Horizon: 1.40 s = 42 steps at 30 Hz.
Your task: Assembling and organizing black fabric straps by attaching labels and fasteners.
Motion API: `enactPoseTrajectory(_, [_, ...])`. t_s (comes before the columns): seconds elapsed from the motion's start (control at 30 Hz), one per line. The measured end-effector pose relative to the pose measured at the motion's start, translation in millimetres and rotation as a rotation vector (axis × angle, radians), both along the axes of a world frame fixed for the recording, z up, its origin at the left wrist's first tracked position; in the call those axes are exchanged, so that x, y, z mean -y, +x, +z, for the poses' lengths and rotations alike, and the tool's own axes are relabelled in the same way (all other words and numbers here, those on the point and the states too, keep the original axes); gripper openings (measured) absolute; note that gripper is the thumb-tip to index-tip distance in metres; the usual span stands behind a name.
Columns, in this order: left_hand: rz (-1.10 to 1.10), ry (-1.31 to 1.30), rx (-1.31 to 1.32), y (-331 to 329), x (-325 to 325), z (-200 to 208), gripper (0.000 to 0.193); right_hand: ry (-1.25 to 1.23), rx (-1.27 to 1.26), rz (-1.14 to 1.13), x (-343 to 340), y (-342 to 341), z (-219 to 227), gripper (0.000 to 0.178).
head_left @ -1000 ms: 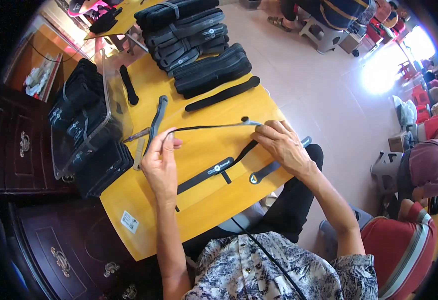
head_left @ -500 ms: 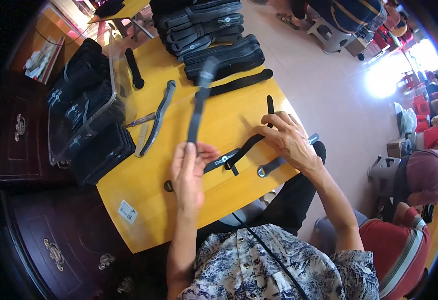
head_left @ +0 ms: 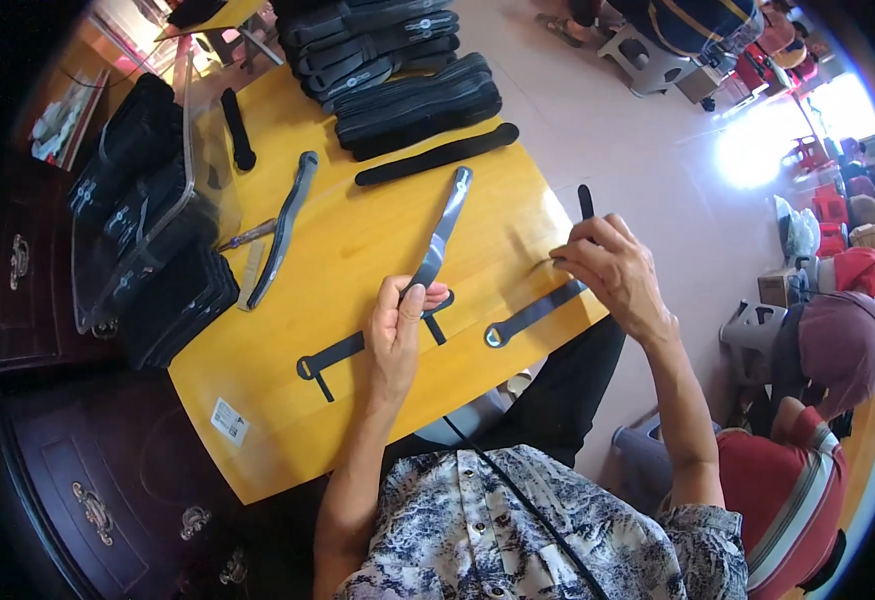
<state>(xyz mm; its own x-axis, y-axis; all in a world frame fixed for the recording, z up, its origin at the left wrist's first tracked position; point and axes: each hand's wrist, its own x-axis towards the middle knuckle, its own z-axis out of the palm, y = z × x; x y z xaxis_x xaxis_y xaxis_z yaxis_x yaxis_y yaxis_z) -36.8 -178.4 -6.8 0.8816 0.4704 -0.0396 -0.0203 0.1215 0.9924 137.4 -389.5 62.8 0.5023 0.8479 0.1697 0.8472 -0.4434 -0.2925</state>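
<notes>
My left hand (head_left: 398, 330) is closed around the lower end of a dark grey strap (head_left: 445, 228), which slants up and away over the table. Beneath that hand lies another dark strap (head_left: 343, 350) with a slotted end and narrow black tabs sticking out. My right hand (head_left: 618, 275) pinches a thin black strap (head_left: 586, 202); its tip rises above the fingers, and the rest is mostly hidden by the hand. Just below the right hand, a dark strap (head_left: 538, 312) with a shiny round piece in its end lies near the table's edge.
Stacks of black straps (head_left: 418, 105) stand at the back of the yellow table (head_left: 378, 225), a single black strap (head_left: 438, 155) before them. To the left are a grey curved strap (head_left: 286, 230), a screwdriver-like tool (head_left: 248, 235) and a clear bin (head_left: 190, 190) with black bundles.
My right hand has moved right, drawing its black strap off the strap lying on the table. The strap in my left hand has swung from upright to leaning right.
</notes>
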Motion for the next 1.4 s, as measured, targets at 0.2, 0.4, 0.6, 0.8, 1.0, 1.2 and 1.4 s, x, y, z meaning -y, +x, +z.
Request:
enactPoseTrajectory(0.2, [0.054, -0.172, 0.079, -4, -3, -6, 0.021, -0.08, -0.072, -0.026, -22, 18, -11, 0.035])
enactPoseTrajectory(0.4, [0.096, -0.499, 0.29, -9, -16, 10, 0.022, -0.137, -0.185, 0.007, -50, 25, -23, 0.043])
enactPoseTrajectory(0.6, [0.099, -0.303, 0.377, -21, -25, 37, 0.021, -0.047, -0.187, -0.062, -80, 33, -34, 0.042])
enactPoseTrajectory(0.8, [0.007, -0.183, 0.322, -54, -16, 51, 0.02, 0.07, -0.191, -0.085, -90, 39, -43, 0.037])
enactPoseTrajectory(1.0, [-0.082, 0.111, 0.02, -54, -9, 39, 0.019, 0.045, -0.254, -0.087, -82, 34, -39, 0.032])
enactPoseTrajectory(1.2, [-0.283, 0.774, -0.023, -29, -9, 21, 0.012, 0.152, -0.234, -0.042, -92, 30, -19, 0.027])
enactPoseTrajectory(1.4, [-0.395, 0.966, -0.001, -27, -13, 8, 0.013, 0.192, -0.098, 0.075, -123, 16, 17, 0.025])
